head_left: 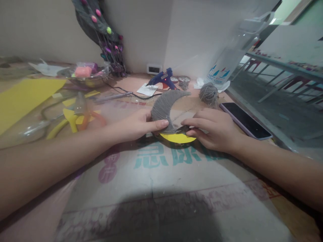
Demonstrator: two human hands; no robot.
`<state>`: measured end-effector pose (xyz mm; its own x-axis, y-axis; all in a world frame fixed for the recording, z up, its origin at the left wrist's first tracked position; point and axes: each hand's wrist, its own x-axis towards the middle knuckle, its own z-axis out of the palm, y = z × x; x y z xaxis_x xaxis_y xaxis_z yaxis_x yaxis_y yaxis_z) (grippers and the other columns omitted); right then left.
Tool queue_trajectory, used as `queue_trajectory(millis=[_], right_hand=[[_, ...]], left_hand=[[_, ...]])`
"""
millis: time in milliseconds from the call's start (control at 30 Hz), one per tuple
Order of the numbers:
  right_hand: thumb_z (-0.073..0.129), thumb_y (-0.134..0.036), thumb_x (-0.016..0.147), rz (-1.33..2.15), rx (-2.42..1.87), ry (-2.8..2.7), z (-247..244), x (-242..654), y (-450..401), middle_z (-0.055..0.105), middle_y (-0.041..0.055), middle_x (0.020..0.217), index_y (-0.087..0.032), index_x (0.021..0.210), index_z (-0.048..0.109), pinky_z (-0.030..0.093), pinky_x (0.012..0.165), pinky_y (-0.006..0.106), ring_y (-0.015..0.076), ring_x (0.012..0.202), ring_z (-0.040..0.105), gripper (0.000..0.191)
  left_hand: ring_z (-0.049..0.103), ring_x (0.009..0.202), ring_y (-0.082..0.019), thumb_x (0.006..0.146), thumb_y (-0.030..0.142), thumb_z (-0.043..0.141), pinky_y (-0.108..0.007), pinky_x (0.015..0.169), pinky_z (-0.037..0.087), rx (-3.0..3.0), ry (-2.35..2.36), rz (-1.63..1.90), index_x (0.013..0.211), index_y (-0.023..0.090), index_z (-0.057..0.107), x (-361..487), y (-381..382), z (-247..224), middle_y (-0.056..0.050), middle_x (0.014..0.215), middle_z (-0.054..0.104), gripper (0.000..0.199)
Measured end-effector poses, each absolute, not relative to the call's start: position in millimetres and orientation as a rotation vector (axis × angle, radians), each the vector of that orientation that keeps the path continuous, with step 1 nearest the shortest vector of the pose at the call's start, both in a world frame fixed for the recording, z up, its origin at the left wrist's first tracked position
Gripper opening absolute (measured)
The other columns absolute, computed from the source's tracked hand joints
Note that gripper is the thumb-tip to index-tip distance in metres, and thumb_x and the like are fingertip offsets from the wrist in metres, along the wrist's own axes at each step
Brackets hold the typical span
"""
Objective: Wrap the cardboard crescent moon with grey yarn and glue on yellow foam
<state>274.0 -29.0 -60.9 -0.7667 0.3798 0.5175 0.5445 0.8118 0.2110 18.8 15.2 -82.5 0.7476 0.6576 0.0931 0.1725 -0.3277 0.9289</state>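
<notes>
A crescent moon shape (163, 106), mostly wrapped in grey yarn, is held a little above the cardboard. Its lower end is bare yellow (178, 137). My left hand (141, 124) grips the crescent's left side, thumb on the front and fingers hidden behind. At the lower end my right hand (214, 129) is closed, thumb and fingers pinching a small dark grey bit, perhaps yarn, against the yellow part. Just beyond my right hand lies a ball of grey yarn (208, 94).
Behind the crescent are a blue glue gun (163, 79) and a small digital clock (154, 69). On the right lie a phone (246, 121) and a large clear bottle (227, 53). Pliers (72, 119), yellow sheet (27, 101) and a bowl (87, 79) are left. Printed cardboard (161, 191) covers the front.
</notes>
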Motion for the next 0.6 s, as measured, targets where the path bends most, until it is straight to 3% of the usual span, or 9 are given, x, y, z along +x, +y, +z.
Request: queue_trajectory(millis=[600], right_hand=[[0.051, -0.032, 0.097, -0.631, -0.619, -2.534, -62.1, 272.5, -27.1, 0.067, 0.0032, 0.073, -0.019, 0.102, 0.067, 0.041, 0.061, 0.028, 0.0149, 0.067, 0.057, 0.021]], left_hand=[[0.063, 0.107, -0.022, 0.088, 0.047, 0.060, -0.031, 0.090, 0.050, 1.858, 0.639, 0.562, 0.123, 0.023, 0.063, 18.8, 15.5, -82.6, -0.005, 0.116, 0.071, 0.043]])
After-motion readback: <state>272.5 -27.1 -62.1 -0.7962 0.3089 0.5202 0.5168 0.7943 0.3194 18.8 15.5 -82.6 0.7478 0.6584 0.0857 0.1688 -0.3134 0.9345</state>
